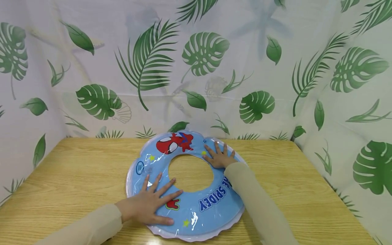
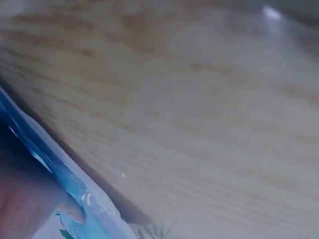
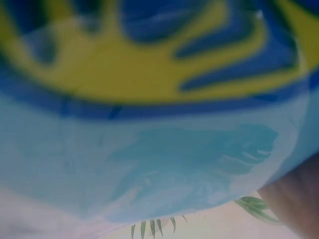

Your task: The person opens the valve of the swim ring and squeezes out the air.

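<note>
Beige sleeves [image 1: 263,211] are showing nearest; beyond them the left hand [image 1: 148,203] is resting, widely spread, on the near-left part of a blue inflatable ring [image 1: 214,217], the right hand [image 1: 220,159], also spread, is resting on its far-right part. The ring is lying on a wooden table [image 1: 275,166] before leaf-printed cloth [image 1: 214,93].

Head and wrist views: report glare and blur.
Head: largely sharp, with glare on the swim ring and a bright patch on the table at the bottom edge; left wrist: dim, the table's grain smeared, the left hand blurred; right wrist: the ring's yellow-and-blue print out of focus.
</note>
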A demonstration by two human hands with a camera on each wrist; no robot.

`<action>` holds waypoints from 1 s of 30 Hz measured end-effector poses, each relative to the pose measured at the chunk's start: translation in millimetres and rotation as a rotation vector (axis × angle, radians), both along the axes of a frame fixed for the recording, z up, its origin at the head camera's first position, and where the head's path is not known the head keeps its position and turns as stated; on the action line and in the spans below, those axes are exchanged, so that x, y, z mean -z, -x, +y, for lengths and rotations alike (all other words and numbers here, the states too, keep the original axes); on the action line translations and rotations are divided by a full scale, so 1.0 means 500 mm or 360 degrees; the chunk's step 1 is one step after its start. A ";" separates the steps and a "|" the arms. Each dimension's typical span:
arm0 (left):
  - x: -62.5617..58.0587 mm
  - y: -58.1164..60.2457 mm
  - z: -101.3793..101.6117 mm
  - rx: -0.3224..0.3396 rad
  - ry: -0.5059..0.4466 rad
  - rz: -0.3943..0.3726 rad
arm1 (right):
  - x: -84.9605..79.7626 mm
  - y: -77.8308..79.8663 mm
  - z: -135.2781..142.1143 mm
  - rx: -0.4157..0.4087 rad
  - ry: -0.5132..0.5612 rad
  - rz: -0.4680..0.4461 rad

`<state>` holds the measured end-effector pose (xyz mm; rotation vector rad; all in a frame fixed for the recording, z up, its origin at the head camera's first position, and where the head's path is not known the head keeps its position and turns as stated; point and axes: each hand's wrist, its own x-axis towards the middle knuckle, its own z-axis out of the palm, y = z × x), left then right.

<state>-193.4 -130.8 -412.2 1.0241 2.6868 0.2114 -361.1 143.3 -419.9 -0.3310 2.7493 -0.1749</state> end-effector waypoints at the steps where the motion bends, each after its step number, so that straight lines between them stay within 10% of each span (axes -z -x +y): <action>1: 0.001 0.000 -0.001 -0.0011 0.0011 0.0005 | -0.001 0.000 -0.001 0.0002 0.0003 -0.0002; 30: -0.003 0.004 0.008 -0.0082 0.0151 -0.0143 | -0.031 0.002 -0.009 0.0009 -0.0050 -0.0037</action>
